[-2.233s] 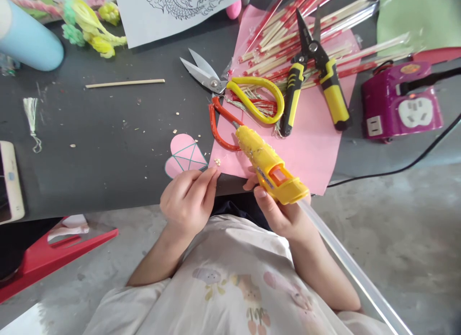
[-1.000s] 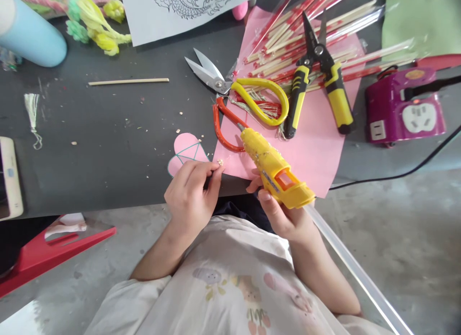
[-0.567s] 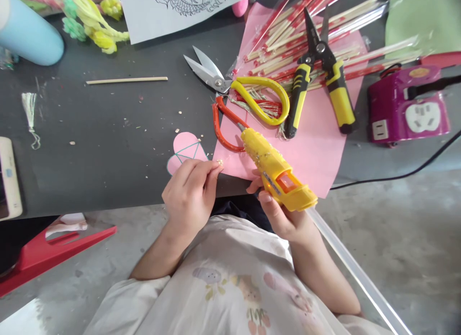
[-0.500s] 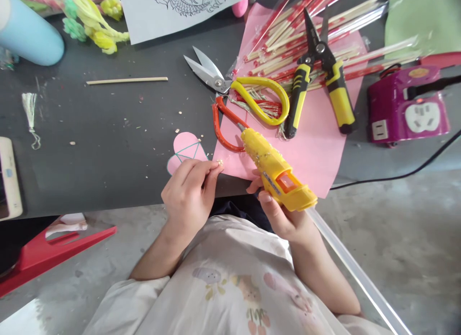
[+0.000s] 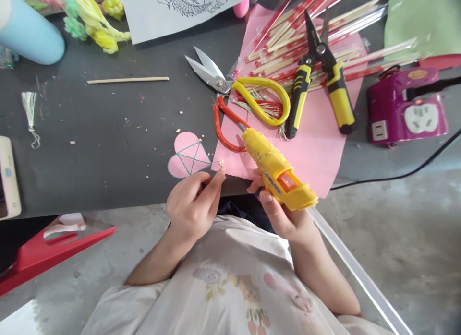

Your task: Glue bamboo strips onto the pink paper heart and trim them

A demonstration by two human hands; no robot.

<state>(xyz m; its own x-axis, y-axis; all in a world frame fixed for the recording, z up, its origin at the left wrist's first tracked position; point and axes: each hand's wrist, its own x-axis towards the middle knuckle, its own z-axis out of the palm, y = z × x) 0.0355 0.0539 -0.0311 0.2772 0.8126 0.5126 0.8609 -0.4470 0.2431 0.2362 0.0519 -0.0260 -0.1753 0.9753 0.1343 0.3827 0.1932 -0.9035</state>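
Observation:
My right hand is wrapped round the handle of a yellow hot glue gun, its nozzle pointing up and left over the orange scissor handle. A clear glue stick trails from the gun's rear. My left hand is closed at the table edge, with small pale bits at the tips of its thumb and forefinger. Just above that hand lies a pink paper heart, flat on the dark table, outlined and crossed with green lines. Several loose pale crumbs surround the heart.
Scissors and black-yellow pliers lie open across a pink sheet and wrapped sticks. A purple power socket block stands at right, its cord hanging past the table edge. A bare stick and tassel lie left.
My left hand has drawn back slightly toward me and right, uncovering the lower part of the paper heart. The small bits stay at its fingertips. The glue gun has hardly moved.

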